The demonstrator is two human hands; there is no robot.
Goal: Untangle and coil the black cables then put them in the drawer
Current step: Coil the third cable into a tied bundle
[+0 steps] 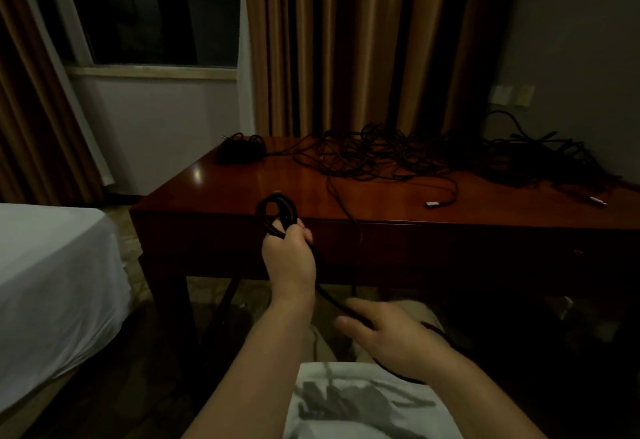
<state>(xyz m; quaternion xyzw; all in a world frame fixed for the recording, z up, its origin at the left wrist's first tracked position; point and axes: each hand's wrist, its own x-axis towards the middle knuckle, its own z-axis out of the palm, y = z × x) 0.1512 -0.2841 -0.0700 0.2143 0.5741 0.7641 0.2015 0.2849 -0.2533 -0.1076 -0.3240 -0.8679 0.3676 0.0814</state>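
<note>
No writing can be read. A small upright loop of black cable (278, 212) is gripped by the left hand (289, 258) before the surface (242, 182); its tail slants down-right under the loosely extended right hand (384, 331). Tangled cables (398, 156) are piled behind.

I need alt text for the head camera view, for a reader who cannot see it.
A person's left hand grips a small coil of black cable before a wooden desk, while the right hand guides the trailing cable. A tangled pile of black cables lies on the desk; curtains hang behind.
</note>
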